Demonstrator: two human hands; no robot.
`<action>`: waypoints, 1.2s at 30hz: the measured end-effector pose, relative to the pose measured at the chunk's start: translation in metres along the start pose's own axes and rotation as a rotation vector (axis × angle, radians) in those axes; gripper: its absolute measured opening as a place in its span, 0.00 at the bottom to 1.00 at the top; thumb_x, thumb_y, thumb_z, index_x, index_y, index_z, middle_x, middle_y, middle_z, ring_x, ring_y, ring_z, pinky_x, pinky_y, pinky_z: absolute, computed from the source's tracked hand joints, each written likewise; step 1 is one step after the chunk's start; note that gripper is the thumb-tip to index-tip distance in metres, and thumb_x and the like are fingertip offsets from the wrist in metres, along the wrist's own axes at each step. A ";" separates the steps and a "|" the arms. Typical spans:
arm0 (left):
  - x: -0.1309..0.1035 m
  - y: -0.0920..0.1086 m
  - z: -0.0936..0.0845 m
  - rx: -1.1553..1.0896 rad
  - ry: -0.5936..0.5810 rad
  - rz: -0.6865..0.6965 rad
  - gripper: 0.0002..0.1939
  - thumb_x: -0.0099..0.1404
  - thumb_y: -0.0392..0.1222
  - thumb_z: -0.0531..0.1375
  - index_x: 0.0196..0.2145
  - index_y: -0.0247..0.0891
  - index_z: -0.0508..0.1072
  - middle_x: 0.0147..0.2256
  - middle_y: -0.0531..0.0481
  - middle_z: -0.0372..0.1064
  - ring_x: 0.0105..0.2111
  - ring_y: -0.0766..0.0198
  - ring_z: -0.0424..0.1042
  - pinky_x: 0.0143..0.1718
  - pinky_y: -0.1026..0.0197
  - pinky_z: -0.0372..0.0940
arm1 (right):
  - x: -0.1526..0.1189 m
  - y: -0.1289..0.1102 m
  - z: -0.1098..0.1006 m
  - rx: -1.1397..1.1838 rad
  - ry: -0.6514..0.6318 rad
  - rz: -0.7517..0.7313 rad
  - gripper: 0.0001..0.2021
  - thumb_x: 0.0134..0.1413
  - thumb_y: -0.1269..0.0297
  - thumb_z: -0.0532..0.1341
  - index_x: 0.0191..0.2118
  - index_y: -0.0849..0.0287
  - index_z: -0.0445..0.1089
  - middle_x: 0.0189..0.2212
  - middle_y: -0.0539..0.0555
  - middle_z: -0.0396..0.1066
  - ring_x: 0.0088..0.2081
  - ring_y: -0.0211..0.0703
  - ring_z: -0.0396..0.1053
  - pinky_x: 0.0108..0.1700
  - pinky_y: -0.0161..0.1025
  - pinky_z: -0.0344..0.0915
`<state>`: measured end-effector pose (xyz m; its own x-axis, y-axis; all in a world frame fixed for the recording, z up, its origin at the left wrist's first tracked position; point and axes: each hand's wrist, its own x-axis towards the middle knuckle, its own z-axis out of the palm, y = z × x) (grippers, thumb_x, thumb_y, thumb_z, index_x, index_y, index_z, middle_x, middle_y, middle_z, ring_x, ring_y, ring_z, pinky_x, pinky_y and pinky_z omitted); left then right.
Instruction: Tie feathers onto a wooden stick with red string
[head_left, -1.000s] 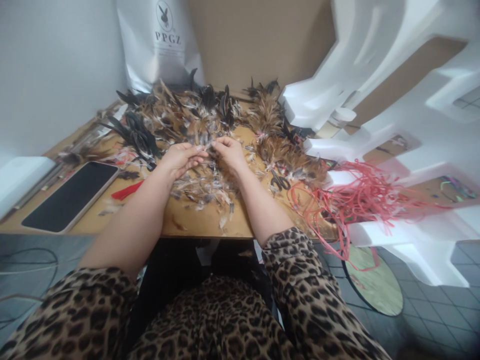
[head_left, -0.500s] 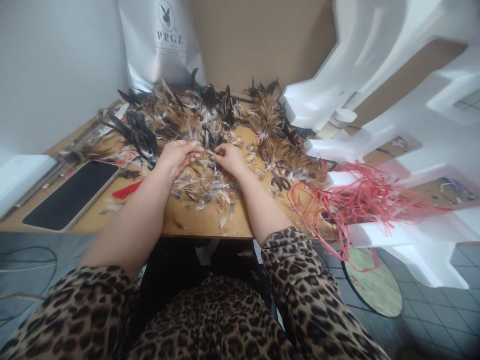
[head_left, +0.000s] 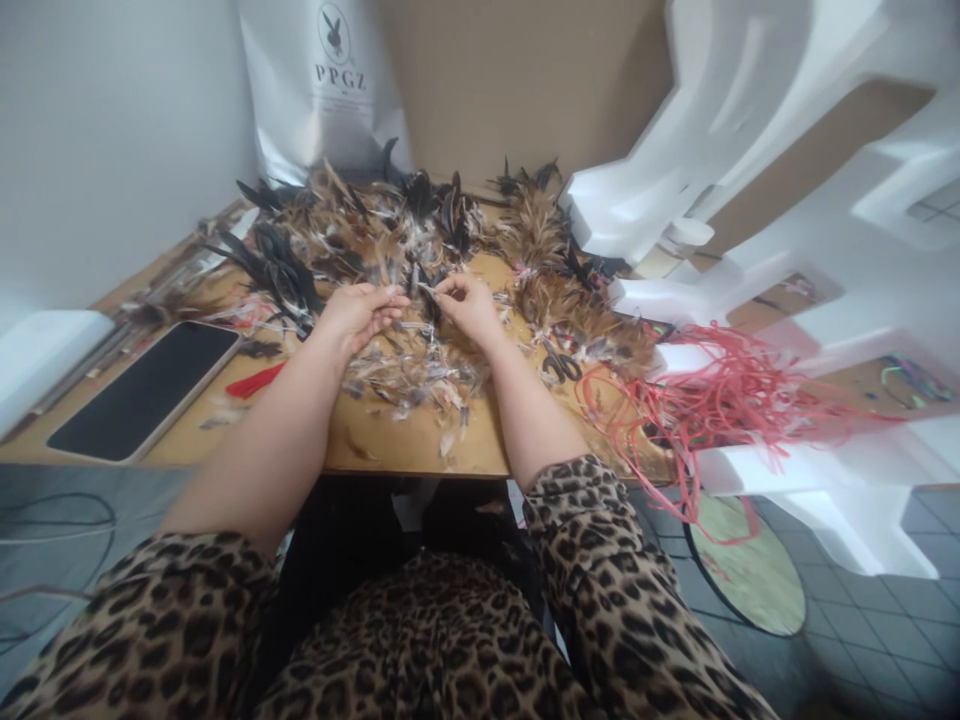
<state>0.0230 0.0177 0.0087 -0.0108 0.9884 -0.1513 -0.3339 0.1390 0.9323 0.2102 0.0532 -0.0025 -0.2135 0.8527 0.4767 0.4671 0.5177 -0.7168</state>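
Over the feather pile (head_left: 390,250) at mid-table: left hand (head_left: 358,312) and right hand (head_left: 466,300) pinching 1 small feather (head_left: 418,290) between fingertips. Could slip, vanishing among loose scraps beneath.

Wood table (head_left: 390,450): feathers (head_left: 360,235), phone (head_left: 142,390), prob. scissors (head_left: 559,362)

Two hands (head_left: 360,312), one phone (head_left: 146,388), one pair of scissors (head_left: 559,362), one bag (head_left: 326,85); feathers (head_left: 360,235) uncountable
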 end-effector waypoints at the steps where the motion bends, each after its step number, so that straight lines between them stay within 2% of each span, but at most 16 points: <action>1: 0.000 0.000 0.000 -0.009 -0.017 -0.014 0.03 0.58 0.31 0.62 0.30 0.27 0.73 0.27 0.43 0.75 0.19 0.73 0.70 0.17 0.75 0.61 | -0.001 -0.002 -0.001 -0.022 0.006 -0.040 0.06 0.49 0.67 0.58 0.30 0.62 0.71 0.29 0.51 0.68 0.32 0.37 0.63 0.40 0.35 0.61; 8: -0.002 0.001 -0.001 -0.048 -0.099 -0.099 0.03 0.56 0.30 0.64 0.30 0.26 0.74 0.27 0.41 0.75 0.19 0.73 0.71 0.18 0.75 0.64 | -0.009 -0.018 -0.004 -0.308 -0.089 -0.298 0.09 0.53 0.72 0.53 0.35 0.62 0.71 0.38 0.57 0.66 0.41 0.42 0.63 0.44 0.37 0.60; 14: -0.002 -0.003 0.000 0.025 -0.112 -0.126 0.05 0.53 0.31 0.66 0.26 0.27 0.73 0.26 0.39 0.75 0.18 0.71 0.71 0.19 0.74 0.65 | -0.011 -0.024 -0.005 -0.444 -0.085 -0.362 0.12 0.57 0.72 0.50 0.38 0.61 0.70 0.41 0.59 0.65 0.43 0.44 0.63 0.45 0.38 0.59; 20: -0.004 -0.005 0.000 0.083 -0.175 -0.135 0.03 0.55 0.31 0.64 0.25 0.27 0.75 0.23 0.40 0.74 0.18 0.72 0.70 0.20 0.74 0.65 | -0.012 -0.029 -0.003 -0.441 -0.080 -0.371 0.12 0.58 0.71 0.50 0.38 0.61 0.71 0.41 0.59 0.65 0.44 0.44 0.63 0.47 0.39 0.59; 22: -0.004 -0.005 0.000 0.096 -0.188 -0.133 0.03 0.55 0.30 0.65 0.25 0.27 0.75 0.23 0.41 0.74 0.18 0.72 0.70 0.21 0.74 0.65 | -0.013 -0.029 -0.002 -0.378 -0.047 -0.324 0.11 0.57 0.70 0.52 0.38 0.61 0.71 0.42 0.59 0.65 0.44 0.44 0.63 0.48 0.39 0.59; 24: -0.004 -0.005 0.001 0.097 -0.174 -0.127 0.04 0.54 0.31 0.66 0.24 0.27 0.74 0.23 0.41 0.74 0.18 0.71 0.70 0.21 0.74 0.66 | -0.012 -0.027 0.001 -0.281 0.039 -0.243 0.09 0.56 0.69 0.54 0.39 0.61 0.71 0.42 0.58 0.66 0.44 0.43 0.64 0.48 0.39 0.59; 26: -0.004 -0.004 0.003 0.076 -0.124 -0.104 0.06 0.53 0.31 0.66 0.24 0.28 0.72 0.23 0.42 0.74 0.18 0.71 0.70 0.21 0.74 0.66 | -0.010 -0.024 0.004 -0.161 0.136 -0.135 0.08 0.54 0.67 0.56 0.37 0.61 0.71 0.39 0.56 0.67 0.41 0.42 0.64 0.47 0.38 0.60; 28: -0.004 -0.004 0.005 0.050 -0.056 -0.064 0.08 0.53 0.31 0.66 0.23 0.29 0.69 0.24 0.43 0.74 0.19 0.72 0.71 0.21 0.74 0.66 | -0.007 -0.020 0.007 -0.003 0.180 -0.003 0.07 0.53 0.64 0.58 0.33 0.62 0.71 0.33 0.53 0.68 0.37 0.40 0.65 0.44 0.37 0.62; 32: -0.005 -0.004 0.010 0.049 -0.007 0.000 0.09 0.55 0.31 0.65 0.23 0.29 0.68 0.24 0.43 0.74 0.19 0.71 0.71 0.21 0.73 0.65 | -0.005 -0.022 0.013 0.377 0.084 0.281 0.13 0.48 0.55 0.62 0.28 0.62 0.70 0.22 0.48 0.65 0.26 0.34 0.61 0.32 0.33 0.60; 36: -0.008 -0.004 0.013 0.118 -0.041 0.018 0.07 0.55 0.31 0.65 0.24 0.28 0.70 0.23 0.44 0.73 0.18 0.72 0.70 0.20 0.73 0.64 | -0.008 -0.029 0.017 0.586 -0.008 0.410 0.15 0.40 0.54 0.67 0.28 0.62 0.70 0.19 0.45 0.64 0.22 0.30 0.58 0.27 0.30 0.57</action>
<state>0.0361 0.0104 0.0106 0.0237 0.9922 -0.1225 -0.2203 0.1246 0.9674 0.1838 0.0327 0.0060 -0.1264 0.9860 0.1084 -0.0259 0.1060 -0.9940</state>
